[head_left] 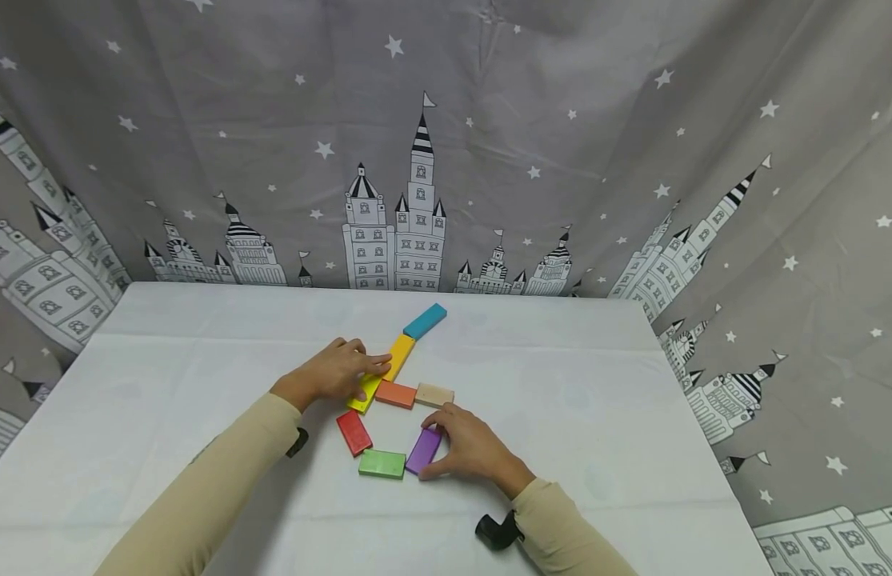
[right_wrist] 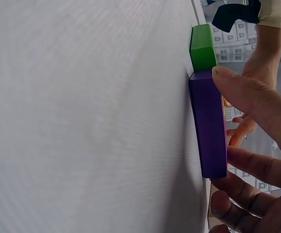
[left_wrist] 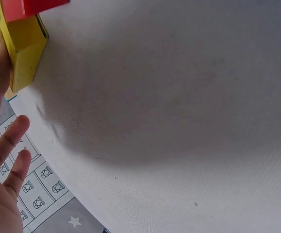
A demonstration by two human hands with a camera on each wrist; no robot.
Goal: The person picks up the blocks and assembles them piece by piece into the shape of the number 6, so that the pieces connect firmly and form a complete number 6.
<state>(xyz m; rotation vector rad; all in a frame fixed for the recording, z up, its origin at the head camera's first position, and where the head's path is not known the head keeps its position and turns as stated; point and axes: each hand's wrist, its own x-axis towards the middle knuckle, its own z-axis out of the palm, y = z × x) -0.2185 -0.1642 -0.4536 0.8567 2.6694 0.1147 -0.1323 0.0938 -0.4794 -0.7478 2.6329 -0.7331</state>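
Flat coloured blocks lie end to end on a white table. My left hand (head_left: 335,372) pinches the bright yellow block (head_left: 370,386) between thumb and index finger, its other fingers spread in the left wrist view. Above that block runs a deeper yellow block (head_left: 400,352), then a blue block (head_left: 424,321). My right hand (head_left: 474,448) holds the purple block (head_left: 424,450) by its ends, thumb near the green block (head_left: 382,464). A red block (head_left: 354,433) sits between the green and bright yellow ones. An orange block (head_left: 396,394) and a plain wooden block (head_left: 434,395) extend rightward from the yellow pair.
The white cloth-covered table (head_left: 575,384) reaches back to a grey curtain (head_left: 532,96) printed with castles and stars. A black wrist mount (head_left: 498,531) juts out beside the right sleeve.
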